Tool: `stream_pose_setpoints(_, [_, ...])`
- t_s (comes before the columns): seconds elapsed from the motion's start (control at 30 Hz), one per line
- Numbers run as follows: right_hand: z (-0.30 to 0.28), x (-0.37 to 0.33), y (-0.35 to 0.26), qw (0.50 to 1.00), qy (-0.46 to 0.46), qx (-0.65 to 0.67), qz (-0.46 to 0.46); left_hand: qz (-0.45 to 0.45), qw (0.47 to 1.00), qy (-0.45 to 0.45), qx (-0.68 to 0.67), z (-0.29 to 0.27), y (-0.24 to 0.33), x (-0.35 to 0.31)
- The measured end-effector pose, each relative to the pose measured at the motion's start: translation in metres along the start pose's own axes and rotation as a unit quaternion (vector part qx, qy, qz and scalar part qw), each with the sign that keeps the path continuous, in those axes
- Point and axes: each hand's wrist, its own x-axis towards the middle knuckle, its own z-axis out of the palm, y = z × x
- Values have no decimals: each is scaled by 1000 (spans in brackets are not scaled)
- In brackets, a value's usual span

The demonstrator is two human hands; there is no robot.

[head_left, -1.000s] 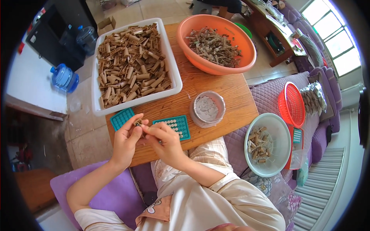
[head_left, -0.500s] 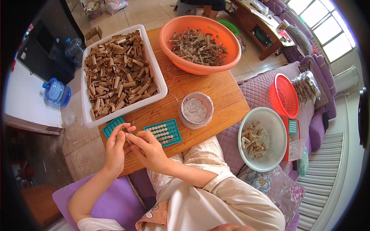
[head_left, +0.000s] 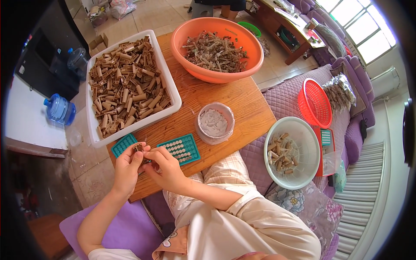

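A small brown piece [head_left: 139, 147] sits pinched in the fingertips of the left hand [head_left: 128, 167], just above the near edge of the wooden tabletop [head_left: 225, 104]. The right hand [head_left: 167, 169] is curled close beside it, its fingertips touching the same small piece, so both hands are closed around it. Both forearms come up from the lower edge and bend inward, and the wrists almost meet over the lap.

Right by the hands lie 2 teal trays with little holes. The smaller teal tray [head_left: 122, 144] is partly hidden behind the left hand. The bigger teal tray [head_left: 181, 148] lies just beside the right hand. A little further off stands a round grey cup [head_left: 213, 123] with pale bits inside. Behind that is a long white tub [head_left: 130, 84] full of brown tubes, and an orange bowl [head_left: 216, 47] with dry twiggy bits.

Off the tabletop, on the purple couch to the right, sits a white bowl [head_left: 291, 151] with a few brown pieces, and a red basket [head_left: 315, 103] further back.

Compared with half a second ago, the hands sit in much the same place by the teal trays, with fingers drawn tighter together around the piece.
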Motion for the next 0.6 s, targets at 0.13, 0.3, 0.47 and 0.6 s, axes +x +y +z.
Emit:
stream_pose_setpoints(0.13, [2, -1, -2, 1000, 14, 21, 9, 43, 998, -7, 35, -2, -2, -1])
stream_pose_setpoints(0.3, [11, -11, 6, 958, 32, 201, 200, 102, 992, 5, 71, 6, 8, -13])
stream_pose_setpoints(0.47, [5, -8, 5, 927, -24, 293, 232, 128, 991, 6, 40, 8, 12, -19])
stream_pose_setpoints(0.6, [0, -3, -1, 918, -36, 318, 237, 138, 990, 15, 37, 11, 15, -21])
